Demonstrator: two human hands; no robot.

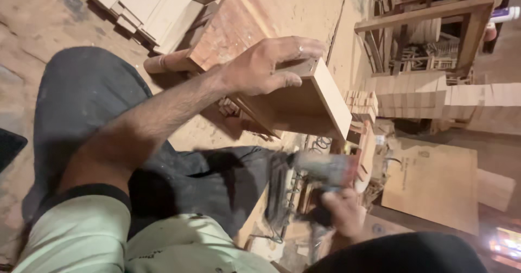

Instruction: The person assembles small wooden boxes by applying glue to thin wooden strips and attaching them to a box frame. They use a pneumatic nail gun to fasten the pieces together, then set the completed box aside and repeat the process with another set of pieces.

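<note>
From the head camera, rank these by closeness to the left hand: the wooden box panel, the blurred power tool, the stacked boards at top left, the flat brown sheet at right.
1. Wooden box panel: gripped by the left hand.
2. Blurred power tool: below, in the right hand.
3. Stacked boards: upper left.
4. Flat brown sheet: far right.

A flat brown cardboard sheet (434,189) with faint dark print lies at lower right; a white bottle with a blue label (504,14) stands top right.
</note>
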